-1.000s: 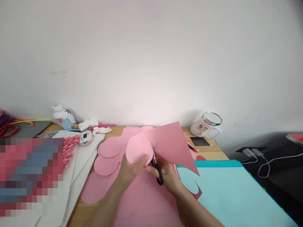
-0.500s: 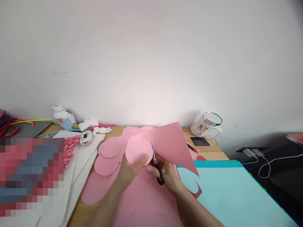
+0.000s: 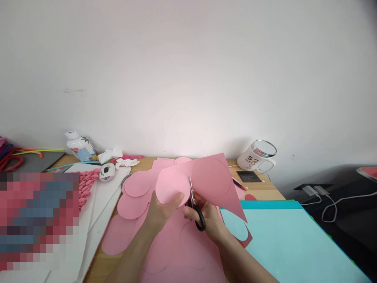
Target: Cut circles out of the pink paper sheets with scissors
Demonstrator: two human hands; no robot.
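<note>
My left hand pinches a pink paper sheet by its partly cut-out circle on the left, thumb on top. Drawn circle outlines show on the raised sheet. My right hand is closed round the black handles of a pair of scissors, whose blades point up and stand at the paper between the two circles. Below my hands lies another pink sheet with pencilled circles. Several cut pink paper circles overlap on the table to the left.
At right are a light blue sheet, a paper offcut, a black card and a white mug. A white bottle, crumpled tissues and a small white device stand left, beside white boards.
The scissors and the raised sheet have shifted very slightly, the sheet's right corner dipping a little. Both hands keep their hold.
</note>
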